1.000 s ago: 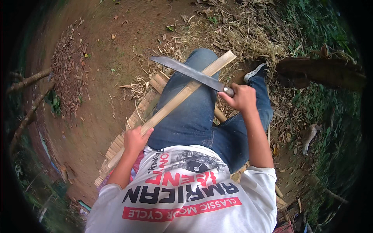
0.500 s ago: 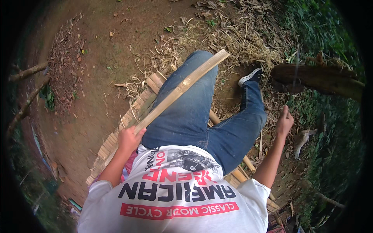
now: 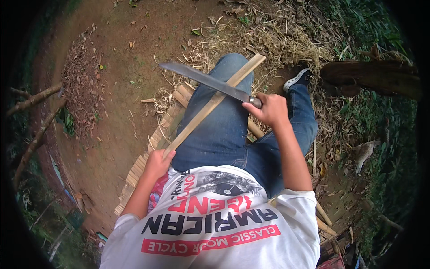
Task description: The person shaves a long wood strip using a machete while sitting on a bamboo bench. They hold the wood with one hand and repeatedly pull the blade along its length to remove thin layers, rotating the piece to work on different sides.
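My left hand (image 3: 157, 164) is closed around the near end of a long flat bamboo strip (image 3: 200, 117). The strip slants up and to the right across my thigh in blue jeans (image 3: 201, 143), and its far end sticks out past the knee. In my right hand (image 3: 269, 109) is a machete (image 3: 201, 80), gripped by its short handle. Its long dark blade points left and crosses over the strip above the knee. Whether the edge touches the strip I cannot tell.
Under my leg, a seat of bamboo slats (image 3: 148, 154) runs along the left. Curled pale shavings (image 3: 286, 42) cover the ground ahead. A thick brown log (image 3: 371, 76) lies at the right, and branches (image 3: 36, 130) stand at the far left.
My right hand has swung in from the far right, bringing the machete across the bamboo strip. The left hand keeps its hold, and the strip has barely shifted.
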Motion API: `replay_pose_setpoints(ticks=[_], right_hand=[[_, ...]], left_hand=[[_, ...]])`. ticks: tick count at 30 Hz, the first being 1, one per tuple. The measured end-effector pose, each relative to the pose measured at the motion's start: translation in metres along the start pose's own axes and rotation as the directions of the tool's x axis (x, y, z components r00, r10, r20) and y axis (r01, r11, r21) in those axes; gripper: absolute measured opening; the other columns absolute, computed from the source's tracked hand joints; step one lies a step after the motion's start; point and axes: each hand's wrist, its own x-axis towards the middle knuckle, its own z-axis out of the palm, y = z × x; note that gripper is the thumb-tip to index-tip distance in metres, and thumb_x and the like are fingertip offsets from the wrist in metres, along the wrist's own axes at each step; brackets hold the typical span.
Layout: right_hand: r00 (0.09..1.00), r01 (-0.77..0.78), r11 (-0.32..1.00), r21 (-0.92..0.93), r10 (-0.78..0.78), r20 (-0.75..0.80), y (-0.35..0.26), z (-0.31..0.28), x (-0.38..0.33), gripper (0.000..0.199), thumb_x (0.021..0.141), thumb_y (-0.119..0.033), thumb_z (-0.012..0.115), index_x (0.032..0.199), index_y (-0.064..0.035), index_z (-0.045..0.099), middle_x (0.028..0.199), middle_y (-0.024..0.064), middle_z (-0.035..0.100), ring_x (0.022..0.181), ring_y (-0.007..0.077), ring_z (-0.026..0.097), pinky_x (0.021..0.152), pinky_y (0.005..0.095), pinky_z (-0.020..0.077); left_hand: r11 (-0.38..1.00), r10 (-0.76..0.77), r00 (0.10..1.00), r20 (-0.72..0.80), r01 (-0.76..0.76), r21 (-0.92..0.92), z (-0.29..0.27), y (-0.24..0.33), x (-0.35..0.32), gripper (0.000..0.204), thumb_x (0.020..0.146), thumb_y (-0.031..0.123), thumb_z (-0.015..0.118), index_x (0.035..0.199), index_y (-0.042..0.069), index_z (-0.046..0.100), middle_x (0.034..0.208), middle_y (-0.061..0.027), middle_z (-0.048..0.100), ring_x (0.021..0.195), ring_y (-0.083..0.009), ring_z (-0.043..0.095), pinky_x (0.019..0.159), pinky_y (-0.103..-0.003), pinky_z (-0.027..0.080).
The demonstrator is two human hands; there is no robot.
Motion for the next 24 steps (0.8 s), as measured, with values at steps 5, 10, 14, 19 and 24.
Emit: replay_pose_setpoints(ticks=[5, 10, 14, 19, 24], right_hand=[[0.991, 0.115, 0.981, -0.155, -0.125, -0.053, 0.036, -0.009, 0.001, 0.065, 0.07, -0.072, 0.065, 0.056, -0.0087, 0.055, 0.052, 0.0114, 0.056, 0.052, 0.0318, 0.06, 0.053, 0.0412, 0.0483], [0.985, 0.108, 0.965, -0.24, -0.137, -0.109, 0.066, -0.015, -0.013, 0.063, 0.068, -0.069, 0.067, 0.057, -0.0101, 0.05, 0.054, 0.0088, 0.055, 0.052, 0.0304, 0.055, 0.054, 0.0403, 0.0449], [0.989, 0.081, 0.963, -0.257, -0.109, -0.096, 0.075, -0.025, -0.026, 0.057, 0.071, -0.062, 0.068, 0.062, -0.0083, 0.051, 0.058, 0.0111, 0.054, 0.057, 0.0337, 0.055, 0.056, 0.0423, 0.0441], [0.982, 0.068, 0.955, -0.289, -0.115, -0.149, 0.059, -0.029, -0.025, 0.061, 0.07, -0.065, 0.07, 0.056, -0.0098, 0.05, 0.049, 0.0089, 0.052, 0.049, 0.0321, 0.054, 0.053, 0.0401, 0.0449], [0.993, -0.051, 0.99, -0.134, 0.036, -0.11, 0.005, -0.036, -0.019, 0.055, 0.077, -0.058, 0.069, 0.062, -0.0059, 0.06, 0.05, 0.0131, 0.054, 0.051, 0.0343, 0.058, 0.05, 0.0422, 0.0467]], left_hand=[[1.0, 0.01, 1.0, 0.007, -0.01, -0.011, -0.001, 0.007, 0.007, 0.053, 0.09, 0.046, 0.061, 0.078, -0.007, 0.063, 0.067, -0.0272, 0.059, 0.067, -0.0441, 0.061, 0.062, -0.045, 0.047], [1.0, 0.009, 1.0, 0.018, -0.01, 0.02, -0.003, 0.013, 0.011, 0.055, 0.089, 0.048, 0.062, 0.079, -0.006, 0.064, 0.068, -0.0276, 0.059, 0.067, -0.0436, 0.061, 0.063, -0.045, 0.047], [1.0, 0.001, 1.0, 0.025, -0.002, 0.003, -0.008, 0.025, 0.01, 0.057, 0.089, 0.049, 0.062, 0.077, -0.007, 0.063, 0.068, -0.0282, 0.059, 0.067, -0.043, 0.061, 0.063, -0.044, 0.048], [0.998, 0.028, 0.999, 0.024, -0.027, -0.05, -0.009, 0.026, 0.012, 0.058, 0.09, 0.048, 0.06, 0.074, -0.008, 0.062, 0.065, -0.027, 0.057, 0.063, -0.0404, 0.059, 0.062, -0.044, 0.047], [0.991, 0.03, 0.997, 0.072, -0.021, -0.13, 0.004, 0.0, 0.013, 0.059, 0.093, 0.048, 0.056, 0.071, -0.007, 0.058, 0.059, -0.0221, 0.052, 0.056, -0.0319, 0.051, 0.06, -0.042, 0.044]])
